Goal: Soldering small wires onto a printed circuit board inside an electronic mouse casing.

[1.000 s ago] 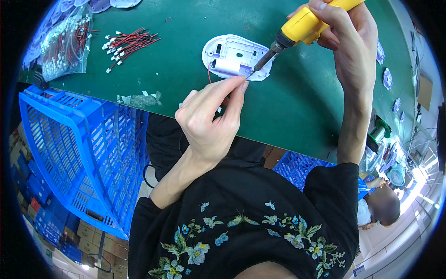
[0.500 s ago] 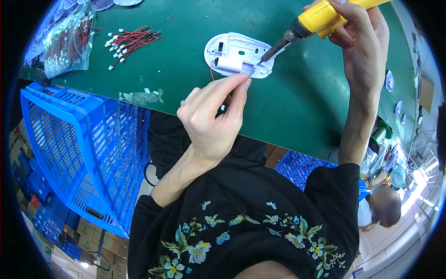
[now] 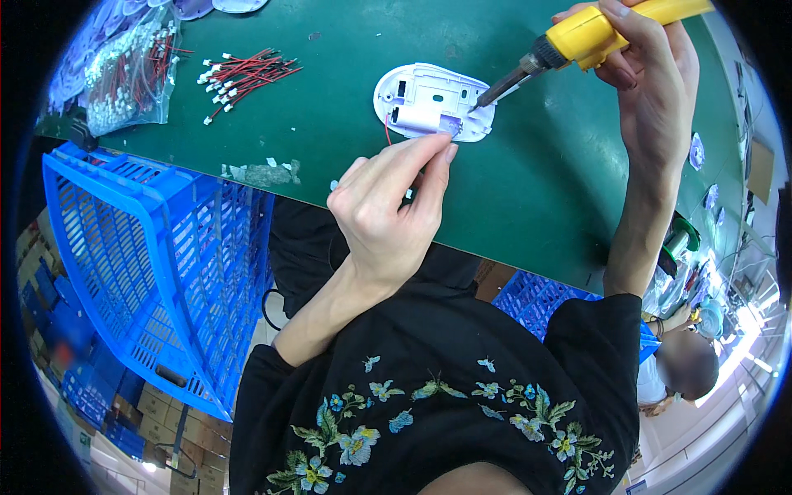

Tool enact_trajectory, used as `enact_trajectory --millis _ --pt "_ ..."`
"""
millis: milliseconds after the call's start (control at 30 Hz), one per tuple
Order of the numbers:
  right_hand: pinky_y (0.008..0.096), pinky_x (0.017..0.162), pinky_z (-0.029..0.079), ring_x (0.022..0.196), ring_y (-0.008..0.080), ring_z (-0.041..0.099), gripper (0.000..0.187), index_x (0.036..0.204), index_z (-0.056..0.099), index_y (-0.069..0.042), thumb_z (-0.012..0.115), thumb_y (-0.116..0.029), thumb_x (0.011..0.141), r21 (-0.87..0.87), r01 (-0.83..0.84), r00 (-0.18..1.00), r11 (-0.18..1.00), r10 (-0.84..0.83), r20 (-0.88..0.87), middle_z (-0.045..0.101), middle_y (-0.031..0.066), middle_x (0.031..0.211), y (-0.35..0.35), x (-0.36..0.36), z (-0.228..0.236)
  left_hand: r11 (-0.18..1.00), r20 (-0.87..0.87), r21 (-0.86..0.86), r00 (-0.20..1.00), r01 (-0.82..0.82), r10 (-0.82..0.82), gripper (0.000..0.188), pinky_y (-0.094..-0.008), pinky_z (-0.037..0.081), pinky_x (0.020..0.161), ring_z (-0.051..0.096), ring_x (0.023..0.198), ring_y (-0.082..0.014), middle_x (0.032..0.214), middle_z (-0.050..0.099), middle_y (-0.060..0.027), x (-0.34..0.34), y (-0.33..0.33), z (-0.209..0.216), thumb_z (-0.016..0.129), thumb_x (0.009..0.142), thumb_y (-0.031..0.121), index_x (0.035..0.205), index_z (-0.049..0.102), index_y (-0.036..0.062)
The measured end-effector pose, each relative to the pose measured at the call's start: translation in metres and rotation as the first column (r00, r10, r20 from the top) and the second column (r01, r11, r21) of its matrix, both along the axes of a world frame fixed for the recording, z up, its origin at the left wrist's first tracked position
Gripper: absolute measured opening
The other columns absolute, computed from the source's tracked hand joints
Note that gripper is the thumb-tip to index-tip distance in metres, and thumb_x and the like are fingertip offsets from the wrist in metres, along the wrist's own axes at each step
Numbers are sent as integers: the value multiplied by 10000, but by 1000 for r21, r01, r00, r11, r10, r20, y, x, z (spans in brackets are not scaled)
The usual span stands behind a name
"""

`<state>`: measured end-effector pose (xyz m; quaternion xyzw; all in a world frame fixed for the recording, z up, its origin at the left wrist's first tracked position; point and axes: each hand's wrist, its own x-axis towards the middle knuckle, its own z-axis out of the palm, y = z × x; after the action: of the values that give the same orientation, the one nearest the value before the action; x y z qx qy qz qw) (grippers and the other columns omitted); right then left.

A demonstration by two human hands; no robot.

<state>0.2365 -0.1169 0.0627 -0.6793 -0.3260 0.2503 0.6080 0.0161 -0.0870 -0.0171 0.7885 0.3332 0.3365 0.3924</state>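
A white oval plastic housing (image 3: pixel 429 92) lies open side up on the green bench. My left hand (image 3: pixel 392 206) is closed in a pinch at its near edge, apparently on a thin wire lead. A red wire (image 3: pixel 388 129) runs from the housing's left part behind this hand, and a small white connector (image 3: pixel 408 194) shows below the fingers. In my right hand (image 3: pixel 652 74) is a yellow-handled soldering iron (image 3: pixel 573 37), slanting down to the left. Its tip is over the right part of the housing, near a metal contact (image 3: pixel 452 125); whether it touches cannot be told.
Red-and-black wire leads (image 3: pixel 243 78) lie in a pile at the left, beside a clear bag (image 3: pixel 132 78) of more leads. A blue plastic crate (image 3: pixel 157 272) stands left of me against the bench (image 3: pixel 520 206). A solder spool (image 3: pixel 681 243) and another person (image 3: pixel 685 363) are at the right.
The iron's tip has drawn slightly up and away from the contact by my left fingertips. My left hand keeps its pinch at the housing. The whole view has shifted a little.
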Motion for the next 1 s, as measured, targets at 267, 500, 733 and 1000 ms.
enact_trajectory --millis 267,500,733,1000 --pt "202 542 404 572 86 515 579 1399 370 14 653 -200 941 171 119 982 978 -142 126 714 172 899 -7 20 13 955 -111 291 994 54 -23 229 -307 501 642 723 741 -224 928 772 -110 -9 13 14 805 804 -36 1025 773 13" --pt "214 615 453 755 114 628 501 1331 464 -10 684 -238 943 193 237 963 952 -257 85 722 183 968 -15 39 35 875 -508 346 852 338 -128 310 -399 449 958 600 1217 -304 1273 648 -119 4 47 42 808 799 73 1104 765 109" --pt "244 687 496 831 125 619 294 1198 523 -77 679 -177 970 445 229 973 866 -185 -139 696 267 1168 -35 74 51 902 -427 430 871 -42 244 290 -451 489 1032 611 1223 -353 1305 637 -186 -82 96 79 770 840 -37 1123 723 6" --pt "245 690 487 728 78 553 277 1198 512 -48 687 -88 986 524 324 941 787 -210 -266 642 72 973 -49 97 43 886 -696 438 567 -151 441 297 -424 504 951 644 1068 -336 1122 680 -180 -373 233 62 810 869 170 1086 721 -12"
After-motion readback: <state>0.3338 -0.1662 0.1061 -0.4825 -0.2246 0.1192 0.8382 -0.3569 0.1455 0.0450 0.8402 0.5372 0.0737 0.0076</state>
